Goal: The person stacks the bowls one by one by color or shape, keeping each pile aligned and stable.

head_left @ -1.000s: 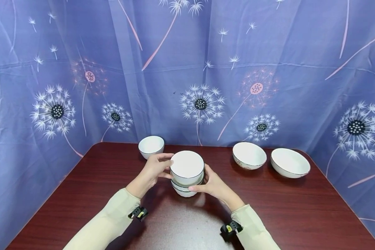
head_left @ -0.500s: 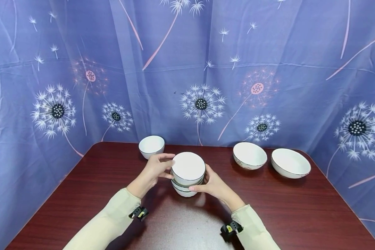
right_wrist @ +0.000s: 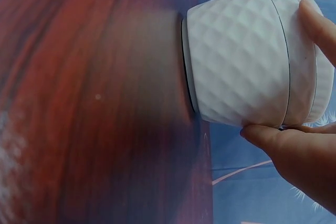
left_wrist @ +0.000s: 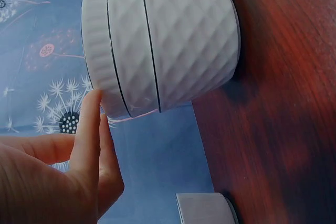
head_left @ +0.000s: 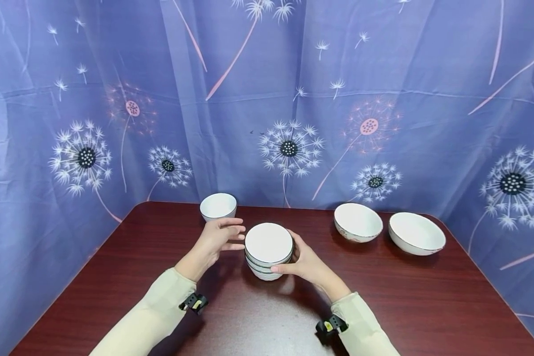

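In the head view, a stack of three nested white bowls (head_left: 269,243) stands upright mid-table, each with a dark rim line. Its lowest bowl (left_wrist: 191,43) has a raised diamond pattern, plain in both wrist views. My right hand (head_left: 306,262) holds the stack from the right, thumb in front and fingers round the far side. On the other side, my left hand (head_left: 213,241) has its fingers loosely extended beside the top bowl (head_left: 269,242). A small gap shows there in the head view; in the left wrist view a fingertip overlaps the rim, and contact is unclear.
A single white bowl (head_left: 218,205) sits behind my left hand near the table's back edge. Two wider white bowls, one patterned (head_left: 358,222) and one plainer (head_left: 416,234), stand at the back right. A blue dandelion curtain (head_left: 249,123) hangs behind the dark red table (head_left: 405,301).
The top bowl has come down and now sits nested in the stack. My left fingers have let go of it and moved slightly left. The right hand keeps its hold.
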The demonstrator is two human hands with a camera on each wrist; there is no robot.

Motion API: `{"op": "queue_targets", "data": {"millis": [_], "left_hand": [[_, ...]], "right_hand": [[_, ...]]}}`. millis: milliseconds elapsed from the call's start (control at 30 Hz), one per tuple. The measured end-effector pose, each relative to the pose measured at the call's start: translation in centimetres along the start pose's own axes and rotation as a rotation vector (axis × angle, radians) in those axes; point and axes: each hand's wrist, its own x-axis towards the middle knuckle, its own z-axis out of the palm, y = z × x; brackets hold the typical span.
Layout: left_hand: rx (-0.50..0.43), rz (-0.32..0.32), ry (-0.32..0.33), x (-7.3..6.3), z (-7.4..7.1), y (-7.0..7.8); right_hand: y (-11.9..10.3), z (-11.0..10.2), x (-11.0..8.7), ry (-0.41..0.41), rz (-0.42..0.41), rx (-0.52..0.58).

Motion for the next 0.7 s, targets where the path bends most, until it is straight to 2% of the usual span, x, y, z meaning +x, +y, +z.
{"op": "queue_targets", "data": {"millis": [533, 700], "left_hand": [[-0.027, -0.033, 0.016, 0.09, -0.29, -0.5], [-0.032, -0.018, 0.015, 0.41, -0.56, -0.68]], "right_hand": [[-0.05, 0.09, -0.04, 0.0, -0.006, 0.003], [-0.03, -0.03, 0.0, -0.002, -0.014, 0.004]]}}
